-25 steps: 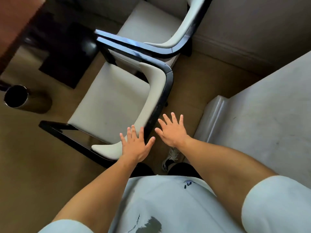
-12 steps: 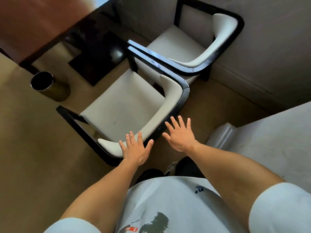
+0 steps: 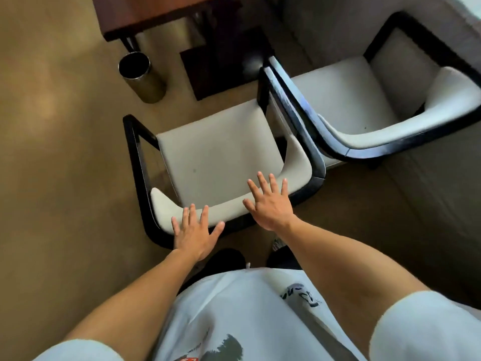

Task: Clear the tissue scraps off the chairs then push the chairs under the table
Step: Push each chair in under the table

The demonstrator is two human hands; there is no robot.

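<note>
A cream-cushioned chair with a black frame (image 3: 216,157) stands right in front of me, its curved back nearest me. My left hand (image 3: 195,235) lies flat with spread fingers over the left part of the backrest. Fingers straight, my right hand (image 3: 270,201) spreads over the right part of the same backrest. A second matching chair (image 3: 354,100) stands to the right, its arm touching the first. Both seats show no tissue scraps. The brown table (image 3: 156,14) is at the top, beyond the chairs.
A round metal bin (image 3: 140,74) stands on the tan carpet left of the table's dark base (image 3: 223,63). A wall runs behind the right chair. My shoes show below the near chair's back. Carpet stretches to the left.
My view has swung round, so the near chair now faces straight at the table. Both open hands have come over the top of its backrest, the right one moving onto it from beside it.
</note>
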